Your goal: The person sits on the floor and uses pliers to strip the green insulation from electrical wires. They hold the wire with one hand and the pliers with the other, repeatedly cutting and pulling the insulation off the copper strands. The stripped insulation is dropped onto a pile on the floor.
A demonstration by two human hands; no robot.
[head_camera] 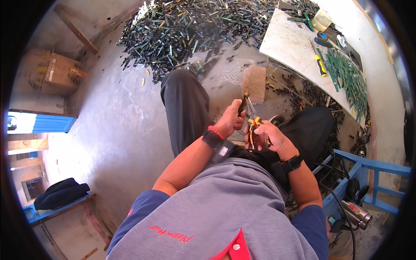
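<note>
My left hand (231, 119) is closed on a small dark part (242, 105), whose top end has a round metallic piece. In my right hand (268, 135) are pliers (253, 125) with orange and black handles, the handles spread apart. The metal jaws of the pliers reach up to the dark part near my left fingers; whether they grip it cannot be told. Both hands are over my lap, between my knees. Just beyond them a brick-like block (255, 83) lies on the floor, with thin metal pieces (231, 78) scattered to its left.
A large heap of dark strips (182, 35) covers the floor ahead. At the right, a pale board (289, 42) bears a yellow-black tool (320, 66), a dark-handled screwdriver (323, 42) and green strips (349, 78). A blue metal frame (360, 165) and a steel flask (356, 214) are at lower right.
</note>
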